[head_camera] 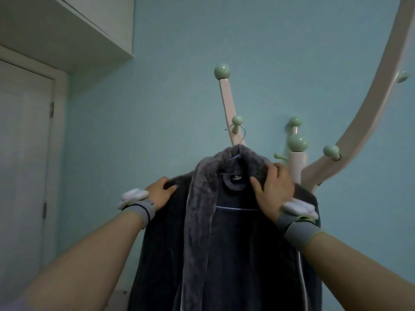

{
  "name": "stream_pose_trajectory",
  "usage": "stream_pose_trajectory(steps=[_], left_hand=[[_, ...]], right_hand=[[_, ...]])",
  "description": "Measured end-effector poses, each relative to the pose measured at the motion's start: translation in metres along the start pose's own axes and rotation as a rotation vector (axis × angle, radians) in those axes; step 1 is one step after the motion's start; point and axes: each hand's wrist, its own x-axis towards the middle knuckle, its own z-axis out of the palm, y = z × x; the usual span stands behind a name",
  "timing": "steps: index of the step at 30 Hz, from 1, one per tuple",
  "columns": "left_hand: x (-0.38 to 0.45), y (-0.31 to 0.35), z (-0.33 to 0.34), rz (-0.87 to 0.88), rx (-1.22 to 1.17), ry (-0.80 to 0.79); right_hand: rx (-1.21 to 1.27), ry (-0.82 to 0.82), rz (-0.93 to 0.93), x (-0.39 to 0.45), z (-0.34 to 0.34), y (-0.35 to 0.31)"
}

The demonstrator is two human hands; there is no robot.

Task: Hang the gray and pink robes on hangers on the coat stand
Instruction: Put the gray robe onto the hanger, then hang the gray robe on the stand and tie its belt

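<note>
Hands gripped the gray robe [224, 232]: your left hand [160, 191] curled on its left shoulder, your right hand [272, 189] pinching the collar. It hung by its hanger [239, 140] from a coat stand [229, 104] peg. Thick, soft fleece probably felt heavy; shoulders were best to grip.

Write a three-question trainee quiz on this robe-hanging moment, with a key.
1. True or false: the hanger's hook is over a green-knobbed peg of the coat stand.
2. Which size label shows inside the gray robe collar? A) M B) XL C) S
3. Fill in: the left hand grips the robe's ____, while the right hand holds the collar side.

Key: 1 true; 2 B; 3 shoulder.
</note>
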Motion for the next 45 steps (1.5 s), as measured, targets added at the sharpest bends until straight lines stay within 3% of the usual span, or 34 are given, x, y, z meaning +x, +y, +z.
stream_pose_trajectory(steps=[2, 3, 6, 10, 14, 17, 20, 23, 27, 31, 33, 36, 41, 45], left_hand=[[-0.006, -0.022, -0.004, 0.008, -0.124, 0.014], [-0.012, -0.029, -0.005, 0.023, -0.205, 0.011], [-0.024, -0.033, -0.013, 0.073, -0.412, -0.019], [-0.029, -0.034, -0.018, 0.143, -0.402, 0.007], [-0.039, -0.026, -0.020, 0.141, -0.478, -0.118], [-0.053, -0.045, -0.015, 0.120, -0.414, -0.309], [-0.078, -0.086, -0.007, -0.048, -0.371, -0.408], [-0.091, -0.106, -0.006, -0.121, -0.468, -0.372], [-0.087, -0.107, -0.022, -0.128, -0.259, -0.498], [-0.098, -0.130, -0.023, -0.168, -0.118, -0.555], [-0.114, -0.145, -0.018, -0.206, -0.099, -0.586], [-0.112, -0.151, -0.028, -0.086, 0.150, -0.428], [-0.084, -0.137, -0.078, 0.123, 0.293, -0.160], [-0.113, -0.157, -0.053, 0.061, 0.325, -0.255]], right_hand=[[0.096, 0.015, -0.151, -0.043, 0.013, -0.021], [0.188, -0.085, -0.163, -0.065, 0.022, -0.032], [0.532, -0.478, 0.081, -0.098, 0.045, -0.062], [0.523, -0.569, 0.158, -0.122, 0.057, -0.072], [0.604, -0.852, 0.490, -0.162, 0.056, -0.064], [0.650, -0.736, 0.613, -0.170, 0.049, -0.050], [0.500, -0.610, 0.569, -0.168, 0.040, -0.036], [0.554, -0.701, 0.562, -0.171, 0.028, -0.020], [0.365, -0.977, 0.556, -0.194, 0.025, -0.011], [0.374, -0.896, 0.668, -0.210, 0.023, -0.011], [0.243, -0.795, 0.595, -0.207, 0.012, -0.009], [-0.176, -0.632, 0.402, -0.180, -0.016, -0.006], [-0.378, -0.354, 0.277, -0.137, -0.045, -0.021], [-0.355, -0.472, 0.264, -0.154, -0.029, -0.026]])
